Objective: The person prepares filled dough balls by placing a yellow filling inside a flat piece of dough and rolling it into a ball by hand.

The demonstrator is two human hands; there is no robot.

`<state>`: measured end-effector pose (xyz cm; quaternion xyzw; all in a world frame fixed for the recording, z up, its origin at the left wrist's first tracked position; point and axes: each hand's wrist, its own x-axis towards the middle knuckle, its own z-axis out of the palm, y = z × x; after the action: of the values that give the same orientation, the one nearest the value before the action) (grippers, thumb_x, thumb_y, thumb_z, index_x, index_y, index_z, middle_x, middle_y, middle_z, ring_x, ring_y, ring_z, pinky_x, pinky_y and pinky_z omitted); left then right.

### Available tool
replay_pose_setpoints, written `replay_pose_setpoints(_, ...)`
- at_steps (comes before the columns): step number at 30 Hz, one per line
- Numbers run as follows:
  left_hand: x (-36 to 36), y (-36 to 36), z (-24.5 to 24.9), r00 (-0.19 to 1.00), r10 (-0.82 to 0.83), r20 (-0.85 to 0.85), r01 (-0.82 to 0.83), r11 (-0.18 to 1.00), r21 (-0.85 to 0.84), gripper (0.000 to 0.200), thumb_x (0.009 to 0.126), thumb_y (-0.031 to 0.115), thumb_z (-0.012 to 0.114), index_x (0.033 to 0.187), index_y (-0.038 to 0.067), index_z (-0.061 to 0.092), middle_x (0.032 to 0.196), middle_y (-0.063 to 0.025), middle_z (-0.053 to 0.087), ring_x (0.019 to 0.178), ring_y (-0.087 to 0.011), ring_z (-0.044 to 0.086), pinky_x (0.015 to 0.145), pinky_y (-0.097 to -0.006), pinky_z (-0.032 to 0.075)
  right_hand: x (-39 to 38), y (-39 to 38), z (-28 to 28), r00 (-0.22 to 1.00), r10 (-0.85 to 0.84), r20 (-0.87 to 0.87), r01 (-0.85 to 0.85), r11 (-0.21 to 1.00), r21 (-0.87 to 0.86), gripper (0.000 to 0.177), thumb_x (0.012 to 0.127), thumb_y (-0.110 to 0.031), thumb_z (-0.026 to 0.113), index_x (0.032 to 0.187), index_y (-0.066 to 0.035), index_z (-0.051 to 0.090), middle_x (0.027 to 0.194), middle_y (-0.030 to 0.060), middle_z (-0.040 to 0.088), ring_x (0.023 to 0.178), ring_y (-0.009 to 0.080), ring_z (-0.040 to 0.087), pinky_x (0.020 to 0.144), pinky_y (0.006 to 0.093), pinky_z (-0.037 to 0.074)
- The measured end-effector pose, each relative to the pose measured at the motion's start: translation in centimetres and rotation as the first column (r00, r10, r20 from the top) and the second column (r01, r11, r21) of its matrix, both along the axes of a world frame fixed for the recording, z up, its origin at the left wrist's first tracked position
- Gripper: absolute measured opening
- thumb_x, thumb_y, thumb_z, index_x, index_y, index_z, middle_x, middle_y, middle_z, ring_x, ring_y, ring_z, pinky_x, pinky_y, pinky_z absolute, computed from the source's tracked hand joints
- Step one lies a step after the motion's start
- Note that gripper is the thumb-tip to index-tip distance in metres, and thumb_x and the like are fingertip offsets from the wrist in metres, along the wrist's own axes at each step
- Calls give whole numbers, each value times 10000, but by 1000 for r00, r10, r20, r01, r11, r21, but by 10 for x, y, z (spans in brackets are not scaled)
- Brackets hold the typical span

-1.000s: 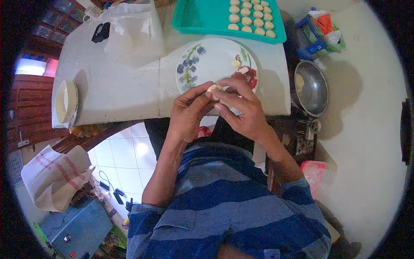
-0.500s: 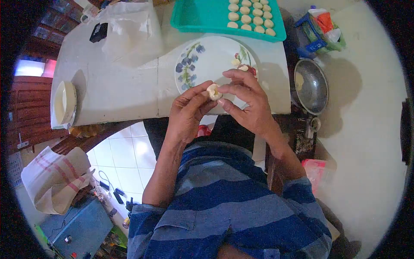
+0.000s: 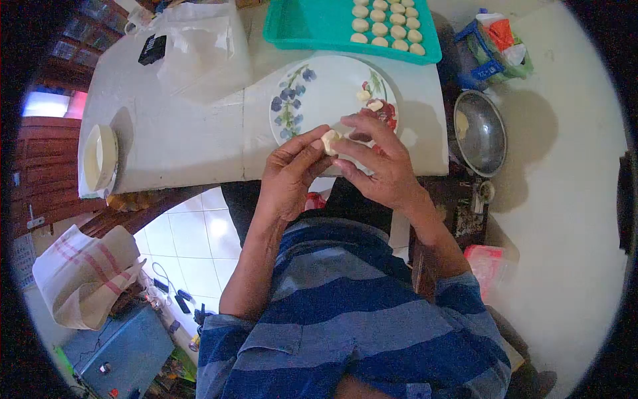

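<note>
Head view: left hand [image 3: 292, 169] and right hand [image 3: 375, 163] pinch one dough piece [image 3: 329, 141], fingertips closed on it; dough balls [image 3: 389, 26] already line teal tray [image 3: 312, 26], few bits [image 3: 369, 101] left on plate [image 3: 319, 93]

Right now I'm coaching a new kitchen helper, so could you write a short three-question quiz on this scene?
1. True or false: the fingers of the left hand and the right hand pinch one small dough piece over the near rim of the flowered plate.
2. Fill in: the metal bowl stands on the person's ____ side.
3. Where do the neat rows of dough balls lie? A in the metal bowl; B on the teal tray; C on the flowered plate.
Key: 1 true; 2 right; 3 B.
</note>
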<state>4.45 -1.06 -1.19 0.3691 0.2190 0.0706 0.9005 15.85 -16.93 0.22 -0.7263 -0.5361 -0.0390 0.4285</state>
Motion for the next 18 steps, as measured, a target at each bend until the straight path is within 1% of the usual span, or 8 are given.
replay_pose_setpoints(5,1,-3,8,999,5,-45,-1,997,71,304,1021,83,614,1310,-5,643,1189,-135,700,1052,-182,681,925,-310,589,1,1,-2,996,4,93,-4,1000,-7,358,793,-48,817,1140,-86,738,1345,157,584,1213,336,598,925,429,587)
replay_pose_setpoints(7,1,-3,8,999,-24,-48,31,989,148,303,1021,89,616,1306,-10,644,1194,-144,699,1050,-181,683,929,-314,589,-1,1,0,997,-7,81,9,1000,-24,353,799,-51,812,1142,-91,736,1348,151,585,1215,338,595,949,432,573)
replay_pose_setpoints(9,-1,-2,4,999,-29,-37,34,988,152,300,1020,85,617,1300,-15,645,1193,-147,699,1050,-183,684,930,-316,589,-1,1,0,997,-19,70,22,999,-41,349,805,-55,806,1144,-97,735,1351,144,586,1217,341,592,973,436,558)
replay_pose_setpoints(11,-3,0,-1,999,-34,-25,37,987,156,296,1018,82,617,1295,-19,646,1193,-150,700,1050,-185,686,931,-318,589,2,0,-3,998,38,-57,-40,998,-42,383,839,-164,781,1207,-115,687,1334,154,605,1179,373,611,1102,489,436)
replay_pose_setpoints(13,-3,1,-3,1000,-30,-2,30,1000,7,291,1008,68,622,1285,-17,650,1193,-148,701,1045,-188,689,924,-323,590,1,1,1,996,18,-91,-21,999,-31,403,844,-166,777,1228,-109,670,1314,156,619,1180,380,609,1095,493,439)
replay_pose_setpoints(14,-2,1,-3,1000,-30,-2,30,1000,6,291,1008,68,622,1285,-17,650,1193,-148,701,1045,-188,689,924,-323,590,0,2,2,992,-1,-125,-2,1000,-22,423,849,-167,773,1249,-104,652,1294,159,633,1182,387,607,1088,496,442)
replay_pose_setpoints(17,0,-1,3,1000,-20,-4,20,1000,14,291,998,62,630,1277,-16,650,1168,-139,705,1032,-199,695,900,-326,594,-1,2,-1,995,-20,-97,14,998,-64,446,867,-170,759,1284,-95,621,1268,159,655,1193,384,605,1062,486,458)
replay_pose_setpoints(18,1,-2,2,1000,-17,-18,18,998,63,293,999,71,630,1277,-21,646,1171,-139,703,1037,-203,694,896,-326,592,-2,2,0,995,-20,-97,14,998,-64,446,867,-170,759,1284,-95,621,1268,159,655,1193,384,605,1062,486,458)
